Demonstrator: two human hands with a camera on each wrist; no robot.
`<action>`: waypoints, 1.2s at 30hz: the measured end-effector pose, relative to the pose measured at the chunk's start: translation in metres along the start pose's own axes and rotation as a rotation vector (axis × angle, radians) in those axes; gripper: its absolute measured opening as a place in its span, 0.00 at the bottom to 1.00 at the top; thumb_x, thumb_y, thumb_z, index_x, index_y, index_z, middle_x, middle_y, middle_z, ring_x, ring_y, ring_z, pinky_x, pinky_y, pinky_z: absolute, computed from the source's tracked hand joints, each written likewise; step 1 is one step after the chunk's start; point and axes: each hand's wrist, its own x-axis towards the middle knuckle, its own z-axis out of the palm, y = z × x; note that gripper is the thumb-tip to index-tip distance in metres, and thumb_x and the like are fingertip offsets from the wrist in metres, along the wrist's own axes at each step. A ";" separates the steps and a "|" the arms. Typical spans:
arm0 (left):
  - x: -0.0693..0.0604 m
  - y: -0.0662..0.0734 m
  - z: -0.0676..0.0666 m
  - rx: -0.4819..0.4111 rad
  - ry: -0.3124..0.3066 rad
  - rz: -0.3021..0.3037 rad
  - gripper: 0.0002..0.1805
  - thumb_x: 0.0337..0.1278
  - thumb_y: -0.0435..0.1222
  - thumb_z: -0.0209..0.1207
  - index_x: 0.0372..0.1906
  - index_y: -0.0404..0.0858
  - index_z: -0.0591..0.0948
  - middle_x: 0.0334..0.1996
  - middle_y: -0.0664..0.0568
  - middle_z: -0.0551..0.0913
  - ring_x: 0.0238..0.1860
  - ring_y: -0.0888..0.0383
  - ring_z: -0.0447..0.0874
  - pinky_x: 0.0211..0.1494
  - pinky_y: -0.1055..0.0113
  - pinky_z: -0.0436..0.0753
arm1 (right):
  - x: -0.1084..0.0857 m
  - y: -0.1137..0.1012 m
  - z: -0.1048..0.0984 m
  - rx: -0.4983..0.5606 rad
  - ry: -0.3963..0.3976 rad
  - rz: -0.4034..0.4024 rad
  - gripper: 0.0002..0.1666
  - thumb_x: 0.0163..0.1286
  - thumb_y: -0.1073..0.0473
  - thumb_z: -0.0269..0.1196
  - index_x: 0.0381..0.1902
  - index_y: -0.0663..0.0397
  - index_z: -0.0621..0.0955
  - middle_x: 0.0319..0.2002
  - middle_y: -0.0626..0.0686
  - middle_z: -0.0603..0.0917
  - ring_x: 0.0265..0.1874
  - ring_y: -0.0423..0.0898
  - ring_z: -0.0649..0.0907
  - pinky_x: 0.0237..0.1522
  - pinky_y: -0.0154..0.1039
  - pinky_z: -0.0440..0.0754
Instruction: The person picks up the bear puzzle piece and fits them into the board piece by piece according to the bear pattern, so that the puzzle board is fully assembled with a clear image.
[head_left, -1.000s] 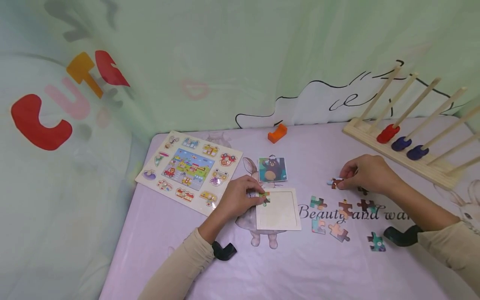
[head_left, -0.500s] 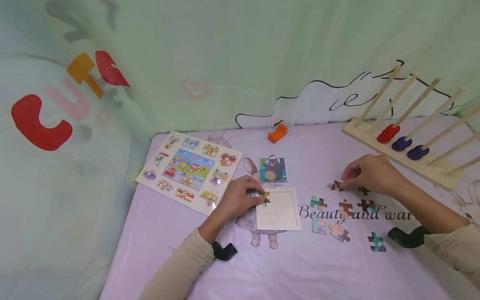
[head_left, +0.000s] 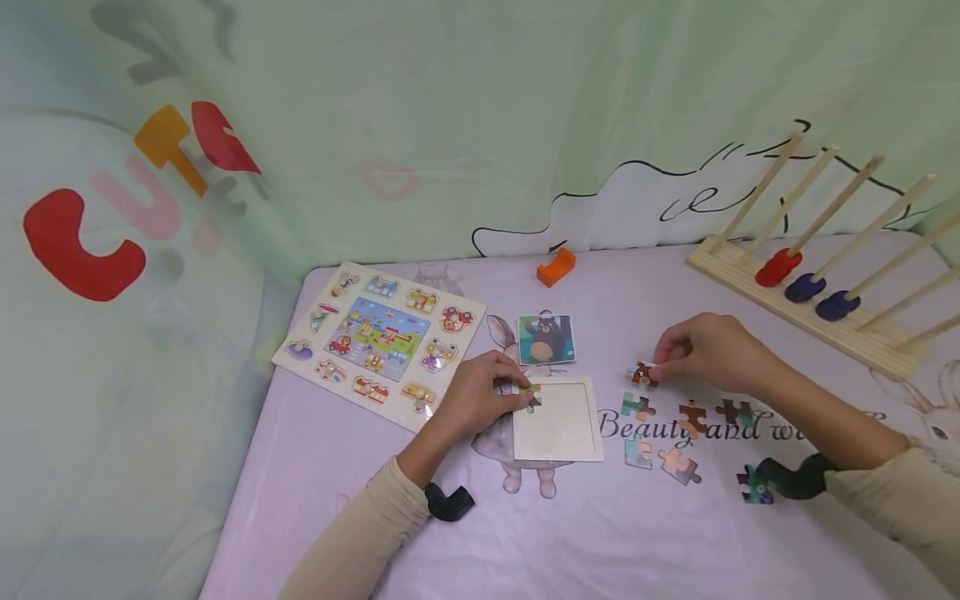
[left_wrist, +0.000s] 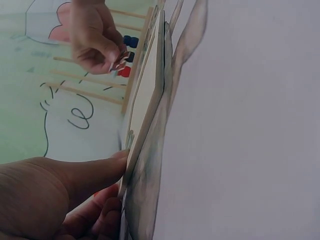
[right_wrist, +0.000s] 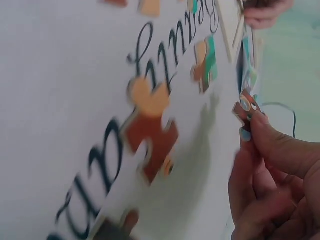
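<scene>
My left hand [head_left: 483, 387] grips the left edge of a pale wooden puzzle tray [head_left: 558, 429], thumb on top, as the left wrist view shows. A green corner piece [head_left: 534, 396] lies in the tray's upper left corner beside the fingertips. Between thumb and fingers of my right hand [head_left: 708, 354] is a brown puzzle piece [head_left: 642, 374] with part of an animal face; it is off the table in the right wrist view [right_wrist: 245, 109]. Several loose pieces lie below that hand, among them a brown and orange one [head_left: 692, 417] and a teal one [head_left: 638, 452].
A bear picture card [head_left: 546, 340] lies just behind the tray. To the left is a vehicle peg puzzle board [head_left: 386, 340]. An orange block [head_left: 556, 267] sits at the back. A wooden peg rack [head_left: 806, 308] with red and blue beads stands at the right.
My right hand has lifted the brown piece and moved left with it toward the tray. The left hand stays in place on the tray's edge.
</scene>
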 end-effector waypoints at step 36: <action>0.001 -0.001 0.001 0.007 0.000 -0.012 0.08 0.54 0.39 0.75 0.39 0.45 0.91 0.45 0.57 0.85 0.50 0.60 0.82 0.56 0.66 0.79 | 0.028 -0.070 0.051 0.151 -0.124 -0.184 0.04 0.64 0.62 0.72 0.35 0.48 0.86 0.27 0.45 0.84 0.31 0.44 0.78 0.36 0.38 0.77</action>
